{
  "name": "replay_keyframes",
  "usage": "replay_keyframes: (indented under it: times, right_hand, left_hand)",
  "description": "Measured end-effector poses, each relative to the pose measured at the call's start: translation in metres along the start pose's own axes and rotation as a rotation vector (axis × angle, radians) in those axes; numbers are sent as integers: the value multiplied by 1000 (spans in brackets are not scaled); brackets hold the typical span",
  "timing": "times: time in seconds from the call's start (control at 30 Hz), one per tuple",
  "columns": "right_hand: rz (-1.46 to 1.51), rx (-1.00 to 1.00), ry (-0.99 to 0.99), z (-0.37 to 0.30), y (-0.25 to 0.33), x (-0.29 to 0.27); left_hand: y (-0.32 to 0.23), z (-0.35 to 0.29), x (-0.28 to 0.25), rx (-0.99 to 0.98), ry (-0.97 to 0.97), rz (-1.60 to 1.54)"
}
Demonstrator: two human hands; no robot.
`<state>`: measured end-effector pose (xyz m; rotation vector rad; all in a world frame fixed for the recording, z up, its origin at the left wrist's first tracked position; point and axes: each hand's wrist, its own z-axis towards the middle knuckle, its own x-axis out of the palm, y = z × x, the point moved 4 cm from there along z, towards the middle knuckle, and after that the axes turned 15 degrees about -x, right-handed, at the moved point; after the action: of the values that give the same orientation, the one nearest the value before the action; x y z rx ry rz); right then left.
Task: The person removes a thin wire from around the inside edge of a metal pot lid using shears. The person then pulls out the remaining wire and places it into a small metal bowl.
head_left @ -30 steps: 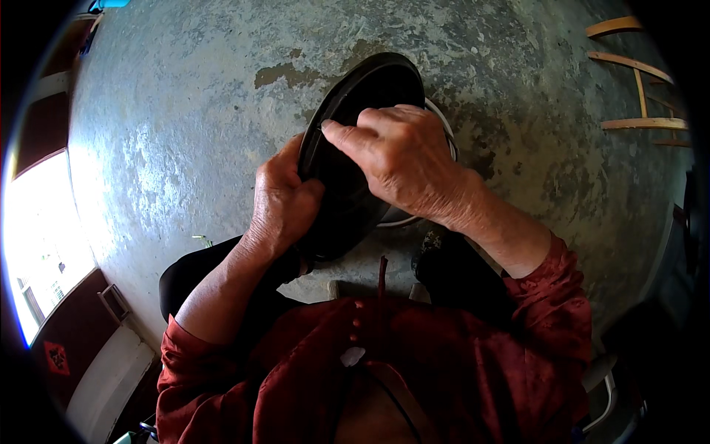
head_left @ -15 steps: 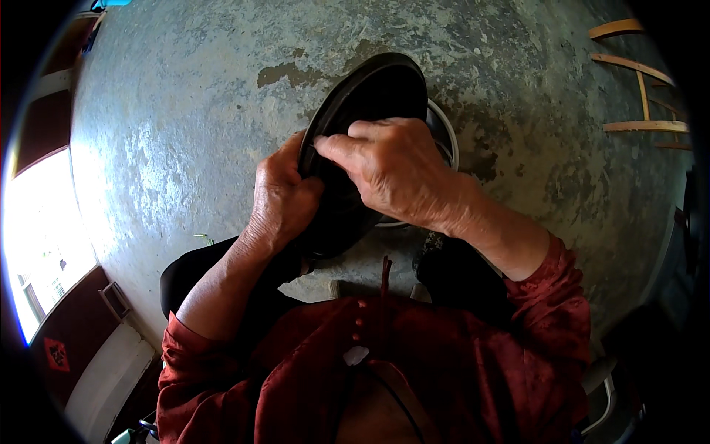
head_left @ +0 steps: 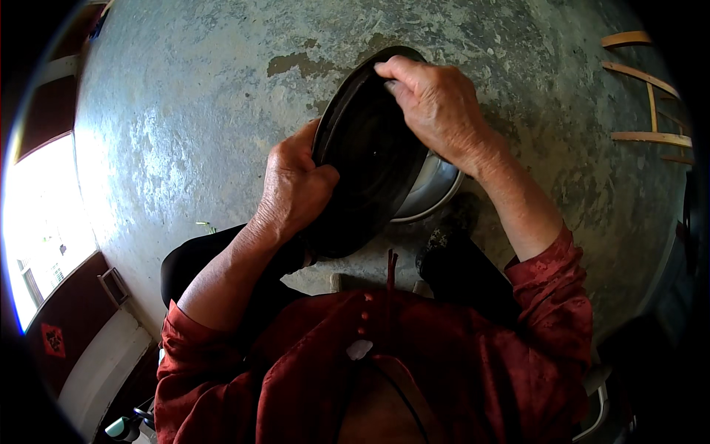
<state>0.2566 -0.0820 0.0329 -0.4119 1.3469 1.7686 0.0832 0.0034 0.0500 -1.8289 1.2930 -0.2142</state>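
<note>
A black, round, shallow dish (head_left: pixel 366 159) with a raised rim is held tilted in front of me. My left hand (head_left: pixel 297 181) grips its left edge, thumb lying over the inner face and the other fingers behind it, out of sight. Up at the far rim, my right hand (head_left: pixel 441 103) is closed with its fingertips pinched at the edge; whether a small thing sits in the pinch cannot be made out. Partly covered by the dish, a shiny metal basin (head_left: pixel 435 191) stands on the floor between my feet.
Worn, patchy concrete floor (head_left: pixel 200 111) surrounds me. Wooden furniture bars (head_left: pixel 643 137) stand at the far right. Bright light comes through an opening (head_left: pixel 48 214) on the left. My dark-clad knees (head_left: pixel 200 263) flank the basin.
My right hand has moved from the dish's left inner edge up and right to its far rim. The left hand keeps its grip, shifted slightly right. More of the dish's inner face shows.
</note>
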Motion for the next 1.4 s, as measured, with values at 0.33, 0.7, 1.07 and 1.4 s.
replay_keyframes:
  times: [0.33,0.7,1.07,1.4]
  right_hand:
    - [38,-297,80,-9,68,14]
    - [-8,-272,47,1,48,6]
    - [-5,-334,56,4,48,11]
    - [508,31,96,14,-9,-5]
  left_hand:
    - [8,3,-5,46,-49,22]
    - [1,2,-5,-65,7,41]
    - [8,5,-8,-53,0,61]
    - [-6,2,-3,-59,98,-46]
